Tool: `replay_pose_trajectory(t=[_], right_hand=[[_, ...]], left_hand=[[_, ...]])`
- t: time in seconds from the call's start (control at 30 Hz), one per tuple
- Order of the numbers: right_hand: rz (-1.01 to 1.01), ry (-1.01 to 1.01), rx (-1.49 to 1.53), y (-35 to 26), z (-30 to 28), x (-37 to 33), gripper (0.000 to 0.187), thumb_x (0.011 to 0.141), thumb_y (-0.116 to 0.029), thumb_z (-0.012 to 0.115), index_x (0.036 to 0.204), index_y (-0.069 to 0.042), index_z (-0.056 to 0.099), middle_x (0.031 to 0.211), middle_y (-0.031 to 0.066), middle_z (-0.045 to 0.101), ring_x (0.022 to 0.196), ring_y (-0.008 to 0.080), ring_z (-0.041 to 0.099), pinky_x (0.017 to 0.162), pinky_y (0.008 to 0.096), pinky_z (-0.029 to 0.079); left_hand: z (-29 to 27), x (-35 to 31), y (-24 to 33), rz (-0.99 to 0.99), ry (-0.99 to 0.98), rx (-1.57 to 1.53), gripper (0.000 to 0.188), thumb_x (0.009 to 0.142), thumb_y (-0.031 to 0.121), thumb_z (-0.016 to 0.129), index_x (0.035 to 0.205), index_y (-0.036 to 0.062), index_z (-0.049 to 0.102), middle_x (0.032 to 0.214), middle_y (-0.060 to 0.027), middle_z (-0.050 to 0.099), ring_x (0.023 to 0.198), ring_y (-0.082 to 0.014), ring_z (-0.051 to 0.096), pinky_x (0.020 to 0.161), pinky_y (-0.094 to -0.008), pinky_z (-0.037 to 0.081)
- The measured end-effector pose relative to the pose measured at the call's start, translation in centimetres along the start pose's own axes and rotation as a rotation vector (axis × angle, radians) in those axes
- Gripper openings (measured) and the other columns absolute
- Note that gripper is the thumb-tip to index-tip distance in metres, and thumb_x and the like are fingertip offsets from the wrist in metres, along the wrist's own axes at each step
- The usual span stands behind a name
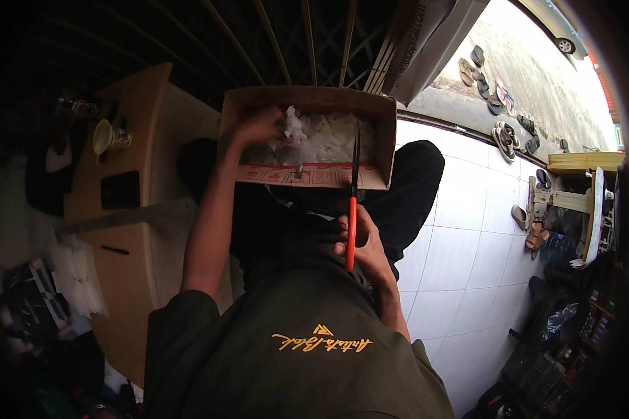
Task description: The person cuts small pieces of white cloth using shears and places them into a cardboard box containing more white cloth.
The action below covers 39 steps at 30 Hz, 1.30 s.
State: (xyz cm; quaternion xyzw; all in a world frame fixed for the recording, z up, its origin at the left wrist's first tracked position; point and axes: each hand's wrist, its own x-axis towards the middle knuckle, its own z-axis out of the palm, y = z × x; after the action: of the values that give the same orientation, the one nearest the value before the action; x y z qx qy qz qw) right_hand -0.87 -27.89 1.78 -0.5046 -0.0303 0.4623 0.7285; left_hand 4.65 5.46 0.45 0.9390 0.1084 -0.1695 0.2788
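A cardboard box (230,106) with red print rests on my lap, filled with white, crumpled scraps (335,136) that look like thin plastic or paper. My left hand (262,128) reaches over the box's left side, fingers closed on a white crumpled scrap (295,127) that stands up from the pile. Some of its fingertips are blurred. In my right hand (370,244), just this side of the box, are scissors (351,227) with orange-red handles. Their dark blades point away from me, across the box's near wall and over the scraps.
To the left stands a wooden table (112,230) with a yellow-and-white cup (103,137), a dark phone-like slab (120,190) and a black pen (114,249). Dark bars (307,42) rise beyond the box. White tiles (461,209) lie right, with several sandals (495,105) farther out.
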Motion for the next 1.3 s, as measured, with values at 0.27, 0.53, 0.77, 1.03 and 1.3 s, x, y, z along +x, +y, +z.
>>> replay_pose_trajectory(t=[0.27, 0.53, 0.77, 1.03, 1.3], right_hand=[[-0.010, 0.018, -0.027, 0.6, -0.5, 0.2, 0.081, 0.067, -0.004, 0.088, 0.135, -0.003, 0.044, 0.104, -0.0009, 0.049, 0.089, 0.0063, 0.051, 0.077, 0.0221, 0.047], [0.000, 0.022, -0.004, 0.8, -0.4, 0.5, 0.080, 0.067, -0.004, 0.087, 0.135, -0.003, 0.044, 0.106, -0.0006, 0.050, 0.092, 0.0068, 0.052, 0.080, 0.0241, 0.047], [0.013, 0.052, -0.041, 0.3, -0.2, -0.1, 0.079, 0.070, -0.005, 0.086, 0.137, -0.003, 0.044, 0.108, -0.0008, 0.051, 0.093, 0.0067, 0.052, 0.082, 0.0238, 0.046], [0.026, 0.076, -0.074, -0.4, 0.3, 0.0, 0.081, 0.067, -0.013, 0.088, 0.135, -0.004, 0.046, 0.099, -0.0020, 0.048, 0.087, 0.0068, 0.049, 0.080, 0.0223, 0.043], [0.019, 0.084, 0.058, -0.1, 0.1, 0.1, 0.067, 0.074, -0.016, 0.071, 0.135, -0.003, 0.046, 0.099, -0.0002, 0.051, 0.087, 0.0078, 0.049, 0.079, 0.0230, 0.042]], left_hand=[[1.6, -0.3, -4.5, 0.133, 0.096, 0.101, 0.028, 0.077, -0.001, 0.070, 0.105, 0.0030, 0.070, 0.106, -0.0147, 0.070, 0.103, -0.0265, 0.066, 0.093, -0.0378, 0.050], [2.0, 2.9, 2.6, 0.032, -0.185, 0.419, 0.038, 0.087, 0.012, 0.055, 0.124, 0.0027, 0.059, 0.125, -0.0227, 0.062, 0.111, -0.0368, 0.061, 0.098, -0.0437, 0.048], [4.8, 4.7, -0.1, 0.136, -0.165, 0.093, 0.041, 0.077, 0.004, 0.067, 0.118, 0.0048, 0.066, 0.119, -0.0182, 0.066, 0.112, -0.0309, 0.063, 0.096, -0.0401, 0.049], [2.0, 0.4, -1.1, 0.029, 0.061, -0.330, 0.045, 0.076, 0.013, 0.082, 0.115, 0.0003, 0.066, 0.105, -0.0125, 0.070, 0.109, -0.0232, 0.064, 0.092, -0.0337, 0.050], [0.7, -2.1, 0.0, -0.049, 0.035, -0.856, 0.034, 0.081, 0.006, 0.076, 0.112, -0.0010, 0.064, 0.102, -0.0130, 0.071, 0.095, -0.0181, 0.069, 0.080, -0.0311, 0.055]])
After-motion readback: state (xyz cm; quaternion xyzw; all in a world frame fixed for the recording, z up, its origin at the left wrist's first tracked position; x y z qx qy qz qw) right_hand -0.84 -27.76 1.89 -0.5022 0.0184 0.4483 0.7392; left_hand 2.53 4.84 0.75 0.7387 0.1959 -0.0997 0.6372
